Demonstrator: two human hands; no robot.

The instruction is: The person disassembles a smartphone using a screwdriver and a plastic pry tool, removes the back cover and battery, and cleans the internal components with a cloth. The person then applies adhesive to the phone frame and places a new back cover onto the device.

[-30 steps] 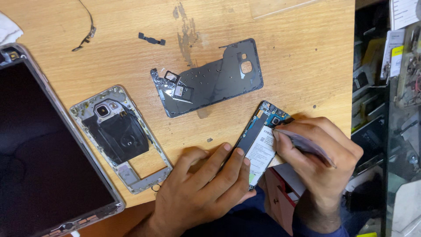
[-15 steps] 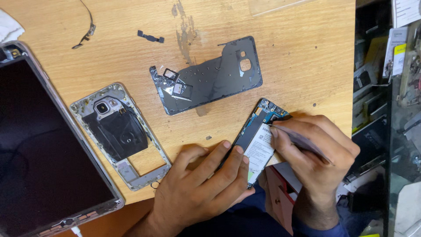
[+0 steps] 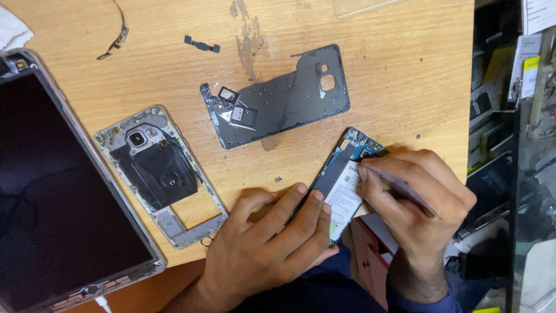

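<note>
Item 1: opened phone body [image 3: 343, 177], lying tilted at the near right edge of the wooden table [image 3: 405, 69], top end pointing toward 1 o'clock. Its white-labelled battery [image 3: 343, 200] and a blue circuit board [image 3: 362, 145] at the upper end are showing.

Item 2: left hand [image 3: 263, 243], lying at 7 o'clock from the phone body, fingers extended and close together, fingertips pressing on the phone's lower left edge and holding it against the table.

Item 3: right hand [image 3: 414, 197], sitting at 4 o'clock from the phone body, fingers curled narrowly and pinching a thin metal tool [image 3: 399, 188]. The tool's tip is touching the phone at the top edge of the battery, just below the circuit board.

Item 4: dark back cover [image 3: 284, 101], lying inner side up at 11 o'clock from the phone body, near but apart. 2 small tray-like pieces [image 3: 236, 107] are resting on its left end.

Item 5: silver mid-frame [image 3: 159, 171] with a camera opening, lying at 9 o'clock from the left hand, apart from it.

Item 6: large tablet [image 3: 58, 197] with a dark screen, lying at the table's left edge, just beside the mid-frame.

Item 7: 1 thin flex cable [image 3: 116, 37] and 1 small dark strip [image 3: 202, 44], lying at the far side of the table, well apart from both hands.
</note>
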